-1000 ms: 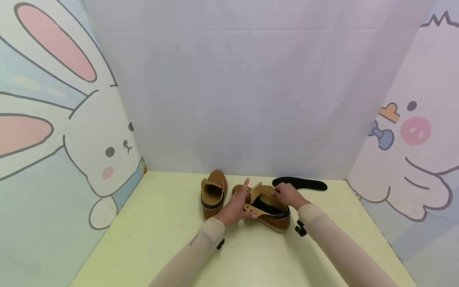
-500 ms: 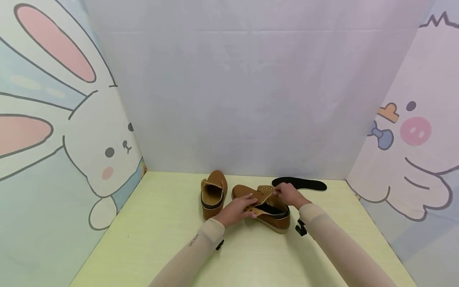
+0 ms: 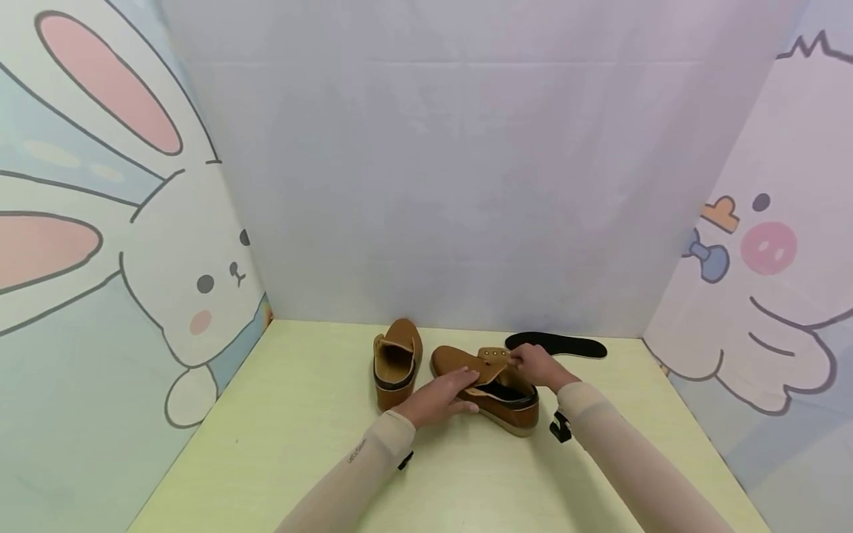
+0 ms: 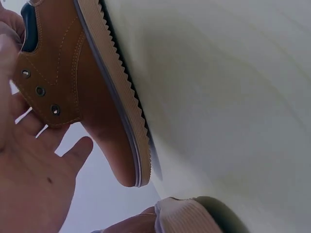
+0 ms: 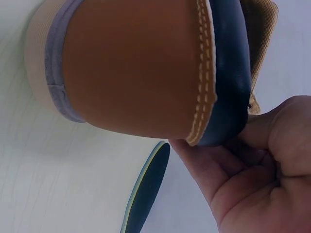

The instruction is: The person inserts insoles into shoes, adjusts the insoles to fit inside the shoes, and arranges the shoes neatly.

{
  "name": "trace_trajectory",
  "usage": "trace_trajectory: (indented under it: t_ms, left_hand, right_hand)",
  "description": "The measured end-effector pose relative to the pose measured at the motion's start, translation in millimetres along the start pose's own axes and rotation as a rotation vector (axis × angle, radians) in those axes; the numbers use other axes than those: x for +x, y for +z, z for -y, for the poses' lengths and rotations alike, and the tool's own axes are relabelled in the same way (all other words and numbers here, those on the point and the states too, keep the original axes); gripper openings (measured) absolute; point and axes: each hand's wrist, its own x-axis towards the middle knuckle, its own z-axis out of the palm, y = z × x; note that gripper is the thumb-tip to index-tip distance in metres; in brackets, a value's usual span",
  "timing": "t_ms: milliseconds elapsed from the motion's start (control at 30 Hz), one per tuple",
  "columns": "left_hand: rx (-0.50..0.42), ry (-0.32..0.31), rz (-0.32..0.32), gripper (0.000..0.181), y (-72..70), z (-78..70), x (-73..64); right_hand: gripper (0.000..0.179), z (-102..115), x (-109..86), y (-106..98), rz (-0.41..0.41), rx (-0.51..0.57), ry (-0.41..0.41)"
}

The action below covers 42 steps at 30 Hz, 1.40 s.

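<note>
A brown leather shoe (image 3: 503,413) with a dark collar and a pale sole stands on the table, toe pointing back and left. My left hand (image 3: 433,398) lays its fingers over the shoe's tongue (image 3: 492,370), which is folded down toward the opening. In the left wrist view, its thumb (image 4: 77,153) stands apart from the eyelet flap (image 4: 48,97). With curled fingers, my right hand (image 3: 538,365) pinches the upper at the far side of the opening. The right wrist view has the heel (image 5: 136,68) in front, hiding part of that grip.
A matching brown shoe (image 3: 403,337) stands close on the left, toe toward the back wall (image 3: 426,185). Behind the right hand, a black insole (image 3: 556,345) lies near the wall. Printed cartoon panels border the table (image 3: 280,444) on both sides.
The tongue, earlier raised, has come down over the opening. My left hand's fingers have lowered onto it, and its thumb has moved off the near eyelet flap. The right hand stays at the far side.
</note>
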Motion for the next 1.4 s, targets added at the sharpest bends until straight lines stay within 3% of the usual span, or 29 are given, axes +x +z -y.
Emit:
trace_trajectory:
  t_ms: [233, 433, 600, 900, 1000, 1133, 1267, 1400]
  left_hand:
    - [0.050, -0.022, -0.214, 0.054, 3.1, 5.6, 5.0]
    - [0.039, -0.030, -0.296, 0.058, 1.0, 6.7, 16.7]
    - [-0.015, -0.080, -0.307, 0.062, -3.0, 6.3, 24.1]
    - [-0.074, -0.124, -0.158, 0.070, -13.3, 15.5, 39.1]
    - [-0.065, -0.109, -0.073, 0.085, -20.1, 18.7, 43.0]
    - [0.018, -0.063, 0.056, 0.109, -30.1, 19.7, 50.0]
    - [0.045, -0.017, 0.159, 0.123, -41.3, 16.6, 60.3]
    - [0.074, 0.000, 0.252, 0.130, -51.0, 12.9, 71.3]
  right_hand:
    - [0.019, -13, -4.5, 2, -0.012, 0.062, -0.072]
    - [0.030, -20, -8.1, 4, 0.005, 0.088, -0.079]
    - [0.031, -22, -8.0, 6, 0.006, 0.089, -0.091]
    - [0.032, -23, -6.4, 7, 0.019, 0.102, -0.082]
    - [0.029, -23, -9.0, 6, 0.014, 0.086, -0.081]
    - [0.028, -25, -14.8, 4, 0.007, 0.104, -0.086]
    - [0.030, -30, -21.4, 4, 0.020, 0.184, -0.044]
    - [0.031, -34, -28.5, 5, 0.046, 0.332, 0.013]
